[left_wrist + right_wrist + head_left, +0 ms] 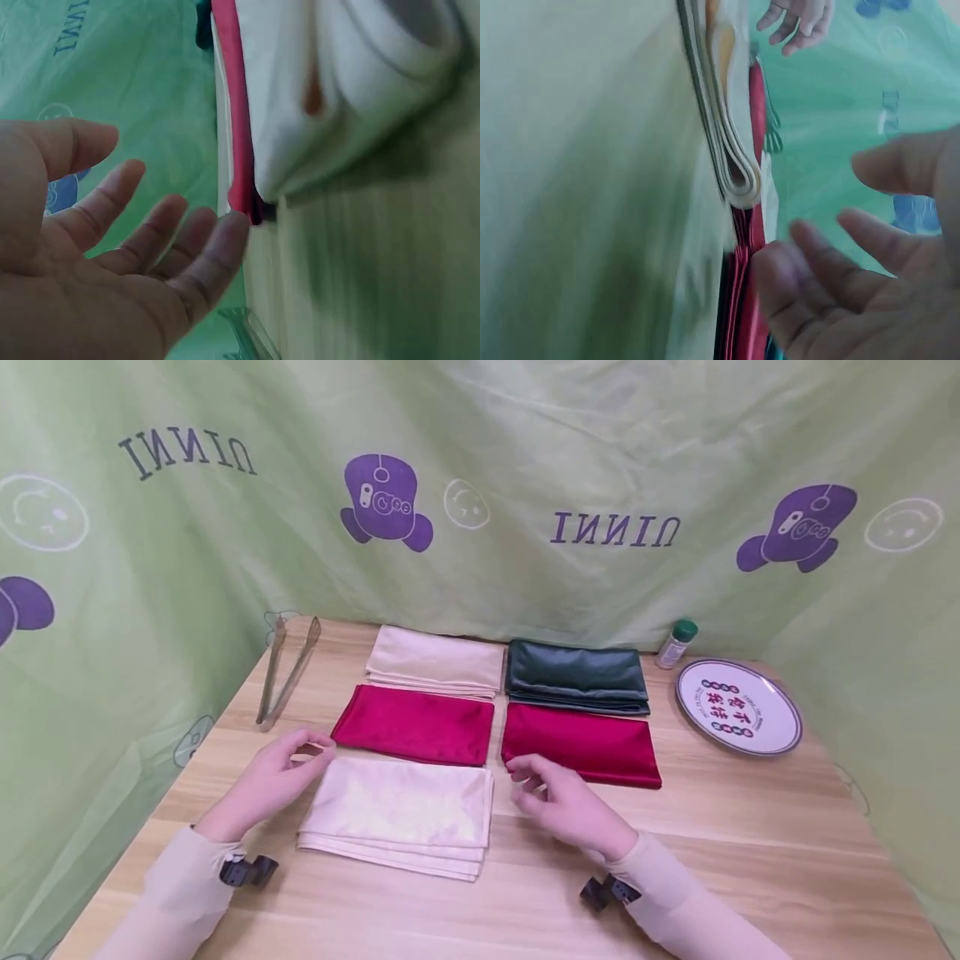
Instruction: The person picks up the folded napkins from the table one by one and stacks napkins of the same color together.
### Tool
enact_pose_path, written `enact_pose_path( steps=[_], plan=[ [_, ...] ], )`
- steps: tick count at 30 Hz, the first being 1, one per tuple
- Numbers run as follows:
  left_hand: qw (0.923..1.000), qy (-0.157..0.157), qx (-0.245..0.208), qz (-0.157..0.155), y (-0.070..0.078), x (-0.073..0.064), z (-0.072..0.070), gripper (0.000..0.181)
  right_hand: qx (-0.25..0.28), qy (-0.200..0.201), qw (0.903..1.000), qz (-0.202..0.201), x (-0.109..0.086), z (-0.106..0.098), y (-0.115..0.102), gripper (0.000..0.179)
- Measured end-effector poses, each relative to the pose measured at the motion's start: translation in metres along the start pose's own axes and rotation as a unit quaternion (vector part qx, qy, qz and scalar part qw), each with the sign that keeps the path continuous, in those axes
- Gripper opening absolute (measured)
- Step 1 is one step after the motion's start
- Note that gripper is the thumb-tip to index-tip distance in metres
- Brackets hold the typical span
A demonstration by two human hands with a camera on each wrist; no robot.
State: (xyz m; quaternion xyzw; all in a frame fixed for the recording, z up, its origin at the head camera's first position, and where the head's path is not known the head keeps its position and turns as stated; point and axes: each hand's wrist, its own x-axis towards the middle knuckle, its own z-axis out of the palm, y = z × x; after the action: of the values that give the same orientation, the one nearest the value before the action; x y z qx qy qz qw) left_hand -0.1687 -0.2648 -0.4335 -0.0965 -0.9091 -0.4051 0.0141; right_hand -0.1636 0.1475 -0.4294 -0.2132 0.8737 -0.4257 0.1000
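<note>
A folded pale pink satin cloth (401, 806) lies flat at the near side of the stack of cloths, its layered edges toward me. My left hand (281, 772) hovers at its upper left corner, fingers loosely bent and holding nothing. To its right, my right hand (562, 797) is beside the near edge of a folded red cloth (581, 739), also with nothing in its fingers. Another folded red cloth (416, 722) lies just beyond the pale one. In the right wrist view the pale cloth's rounded fold (742, 180) shows close to the fingertips.
Along the back are a folded cream cloth (435, 660) and a folded dark green cloth (576, 672). Metal tongs (288, 672) lie at the left. A green-capped shaker (676, 645) and a white printed plate (738, 706) stand at the right, before a green curtain (480, 585).
</note>
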Motion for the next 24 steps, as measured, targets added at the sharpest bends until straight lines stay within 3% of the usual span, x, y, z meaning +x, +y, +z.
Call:
enact_pose_path(
  steps=[6, 15, 24],
  plan=[
    [0.9977, -0.033, 0.058, -0.014, -0.006, -0.013, -0.002, 0.037, -0.138, -0.049, 0.9883, -0.042, -0.006, 0.017, -0.004, 0.042],
    [0.9963, -0.056, 0.064, -0.013, -0.006, -0.022, 0.004, 0.044, -0.175, -0.081, 0.9793, -0.059, -0.01, 0.03, -0.01, 0.046],
    [0.9962, -0.056, 0.065, -0.017, -0.006, -0.03, 0.01, 0.04, -0.176, -0.098, 0.9782, -0.051, -0.012, 0.038, -0.017, 0.05]
  ],
)
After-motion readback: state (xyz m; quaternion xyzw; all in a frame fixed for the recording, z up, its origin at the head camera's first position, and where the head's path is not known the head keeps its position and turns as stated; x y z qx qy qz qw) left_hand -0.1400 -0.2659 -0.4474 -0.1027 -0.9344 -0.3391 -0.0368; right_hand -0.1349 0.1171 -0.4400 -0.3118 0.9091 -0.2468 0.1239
